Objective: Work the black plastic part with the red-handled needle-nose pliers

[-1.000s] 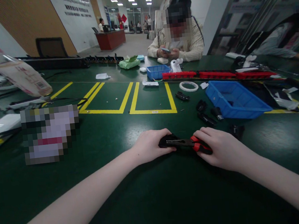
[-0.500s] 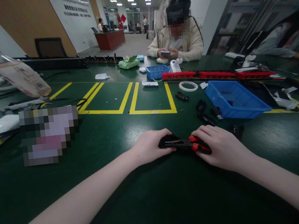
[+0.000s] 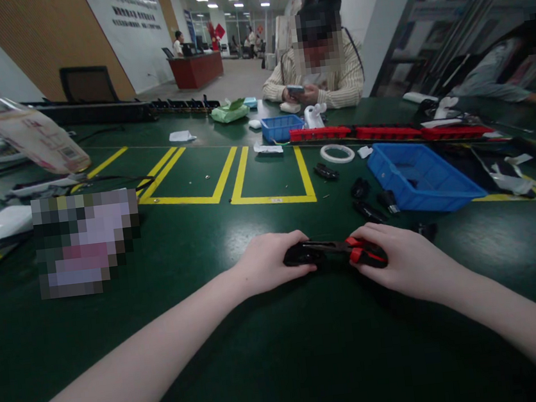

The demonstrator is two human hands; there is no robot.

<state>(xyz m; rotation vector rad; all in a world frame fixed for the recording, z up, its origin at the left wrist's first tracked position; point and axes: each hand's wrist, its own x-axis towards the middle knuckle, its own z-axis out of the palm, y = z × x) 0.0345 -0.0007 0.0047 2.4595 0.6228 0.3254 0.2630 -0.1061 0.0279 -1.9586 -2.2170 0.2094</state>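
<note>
Between the thumb and fingers of my left hand [image 3: 271,262] is a small black part [image 3: 299,255]; its exact kind is not clear. My right hand [image 3: 400,254] is closed around the red-and-black handles of a pair of pliers [image 3: 334,245]. The long dark jaws point left and lie at the top of the black part. Whether they grip it cannot be made out. Several similar black pieces [image 3: 368,211] lie on the green table [image 3: 207,350] beyond my right hand.
A blue bin [image 3: 427,179] stands at the right, near a roll of white tape [image 3: 337,153]. Red strips [image 3: 391,133] and a smaller blue bin [image 3: 283,127] lie farther back. At the left are a bottle [image 3: 38,133] and cables. Across the table sits a person [image 3: 317,79] holding a phone.
My right hand has shifted slightly right with the pliers, whose jaws have moved up from the front of the black part to its top. My left hand stays nearly still.
</note>
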